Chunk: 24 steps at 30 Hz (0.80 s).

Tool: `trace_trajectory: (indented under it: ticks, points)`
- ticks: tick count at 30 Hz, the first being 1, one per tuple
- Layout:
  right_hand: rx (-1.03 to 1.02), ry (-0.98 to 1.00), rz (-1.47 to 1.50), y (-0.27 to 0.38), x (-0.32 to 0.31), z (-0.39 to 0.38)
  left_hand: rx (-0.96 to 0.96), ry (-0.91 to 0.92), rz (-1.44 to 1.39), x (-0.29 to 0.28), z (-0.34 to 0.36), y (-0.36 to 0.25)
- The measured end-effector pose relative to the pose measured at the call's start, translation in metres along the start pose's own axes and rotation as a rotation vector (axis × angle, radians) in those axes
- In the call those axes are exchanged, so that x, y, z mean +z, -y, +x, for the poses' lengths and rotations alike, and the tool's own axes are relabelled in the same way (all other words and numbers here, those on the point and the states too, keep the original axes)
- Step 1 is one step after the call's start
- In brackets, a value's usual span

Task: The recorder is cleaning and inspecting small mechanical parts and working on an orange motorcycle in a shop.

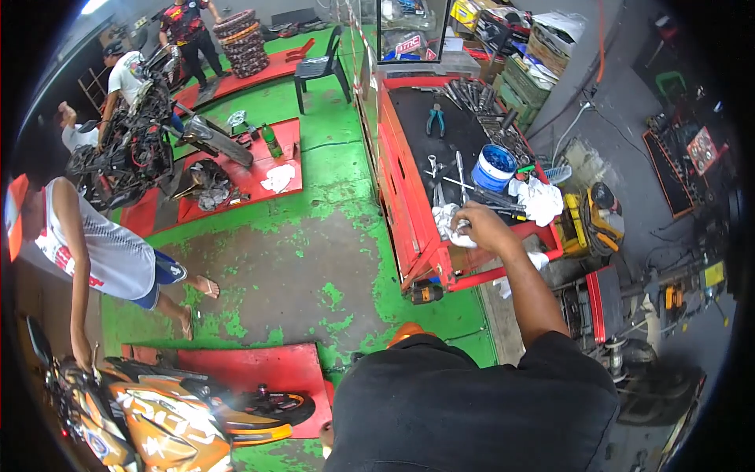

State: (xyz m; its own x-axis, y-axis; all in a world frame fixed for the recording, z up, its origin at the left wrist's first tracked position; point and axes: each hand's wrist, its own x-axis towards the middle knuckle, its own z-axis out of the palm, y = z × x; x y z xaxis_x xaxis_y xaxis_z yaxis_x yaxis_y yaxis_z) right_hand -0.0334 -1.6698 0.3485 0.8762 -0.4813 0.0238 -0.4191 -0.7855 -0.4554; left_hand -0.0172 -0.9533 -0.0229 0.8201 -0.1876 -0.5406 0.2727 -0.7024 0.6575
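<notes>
My right hand [481,226] is closed at the near end of a red tool cart [409,224], fingers curled on a crumpled white rag [447,223]. A small shiny bit shows at its fingertips, too small to name. Beyond it lie a screwdriver [503,207], a metal tool with a long shaft [461,175] and a wrench [432,167]. A white tub with blue contents [495,168] stands by more white rags [538,200]. Of my left hand [327,437], only a sliver of skin shows beside my black shirt; its fingers are hidden.
Blue-handled pliers [435,120] and several sockets lie farther up the cart. At left, a person [102,236] touches an orange motorcycle [169,417]. Other people stand near a stripped motorcycle [130,145]. A dark chair [322,67] stands at the back; a yellow-and-black tool [582,224] lies right.
</notes>
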Motion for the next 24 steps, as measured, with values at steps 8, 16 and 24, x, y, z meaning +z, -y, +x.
trace_trajectory:
  ticks: [8,16,24]
  points:
    - [0.138,-0.085,0.209,0.016,-0.004,0.003,-0.138,-0.021,-0.358,-0.110,0.105,-0.067]
    - [0.506,-0.879,0.088,-0.074,-0.011,0.018,0.048,0.013,0.003,-0.107,0.160,-0.122]
    - [0.685,-0.895,-0.026,-0.085,-0.026,0.043,-0.120,0.112,-0.190,-0.097,0.200,-0.184]
